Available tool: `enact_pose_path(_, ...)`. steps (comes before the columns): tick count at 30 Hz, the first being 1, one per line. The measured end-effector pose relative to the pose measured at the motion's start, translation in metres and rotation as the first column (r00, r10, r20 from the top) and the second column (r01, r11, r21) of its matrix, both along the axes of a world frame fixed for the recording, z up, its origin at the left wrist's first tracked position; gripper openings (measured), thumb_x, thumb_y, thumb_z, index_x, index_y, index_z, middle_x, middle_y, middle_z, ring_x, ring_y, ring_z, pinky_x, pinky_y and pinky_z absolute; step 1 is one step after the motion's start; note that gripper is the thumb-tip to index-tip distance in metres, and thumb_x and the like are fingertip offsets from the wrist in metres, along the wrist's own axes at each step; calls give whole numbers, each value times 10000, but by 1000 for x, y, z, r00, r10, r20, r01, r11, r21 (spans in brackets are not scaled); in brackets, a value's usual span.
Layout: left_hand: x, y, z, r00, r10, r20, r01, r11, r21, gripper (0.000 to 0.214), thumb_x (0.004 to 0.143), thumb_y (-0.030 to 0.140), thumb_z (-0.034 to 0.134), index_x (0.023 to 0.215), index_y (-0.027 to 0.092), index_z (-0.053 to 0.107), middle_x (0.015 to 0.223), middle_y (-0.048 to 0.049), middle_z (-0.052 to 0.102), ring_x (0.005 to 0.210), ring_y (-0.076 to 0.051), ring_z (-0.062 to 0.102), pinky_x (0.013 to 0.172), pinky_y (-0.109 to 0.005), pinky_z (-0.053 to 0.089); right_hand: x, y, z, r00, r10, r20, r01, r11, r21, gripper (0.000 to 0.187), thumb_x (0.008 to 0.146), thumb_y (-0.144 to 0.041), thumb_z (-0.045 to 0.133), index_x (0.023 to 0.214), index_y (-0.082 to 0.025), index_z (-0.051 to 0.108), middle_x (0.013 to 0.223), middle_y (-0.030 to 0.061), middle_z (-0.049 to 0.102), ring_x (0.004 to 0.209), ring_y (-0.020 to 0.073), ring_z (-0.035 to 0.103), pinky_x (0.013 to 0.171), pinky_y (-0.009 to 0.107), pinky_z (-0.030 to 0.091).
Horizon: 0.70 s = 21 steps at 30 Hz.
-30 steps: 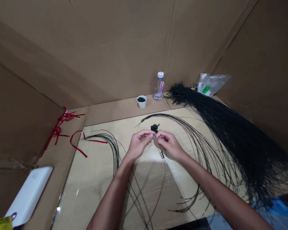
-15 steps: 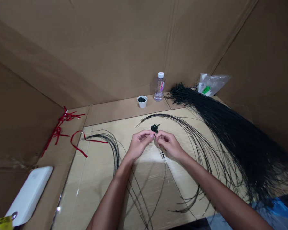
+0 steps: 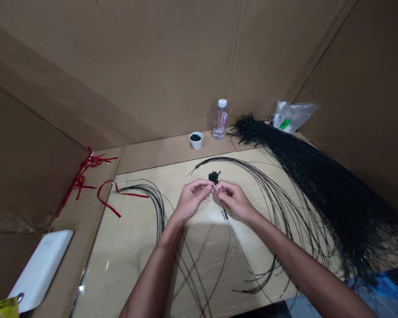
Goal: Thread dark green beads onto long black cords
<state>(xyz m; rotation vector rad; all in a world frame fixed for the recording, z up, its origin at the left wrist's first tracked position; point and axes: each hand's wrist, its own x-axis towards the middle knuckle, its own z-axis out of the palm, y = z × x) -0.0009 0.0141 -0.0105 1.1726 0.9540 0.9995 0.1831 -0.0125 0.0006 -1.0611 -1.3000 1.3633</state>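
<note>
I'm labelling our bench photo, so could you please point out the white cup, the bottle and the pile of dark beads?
White cup (image 3: 196, 145), head view: front of its wall.
Bottle (image 3: 219, 122), head view: middle of its body.
Pile of dark beads (image 3: 213, 177), head view: middle of the pile.

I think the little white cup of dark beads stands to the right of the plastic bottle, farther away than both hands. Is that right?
Not quite: the white cup of dark beads stands to the left of the plastic bottle, as the head view shows. It is indeed farther away than the left hand and right hand.
</note>
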Motion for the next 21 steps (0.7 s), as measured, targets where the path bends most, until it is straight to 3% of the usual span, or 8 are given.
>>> enact_pose_path(21, 0, 0, 3, 999, 3, -36, -3, 1000, 14, 334, 838, 459, 874, 1003, 172, 839, 974, -87, 779, 858, -180, 665, 780, -284, 514, -1, -1, -2, 1000, -17, -22, 17, 1000, 7, 65, 801, -242, 620, 745, -210, 612, 572, -67, 485, 522, 111, 387, 528, 267, 246)
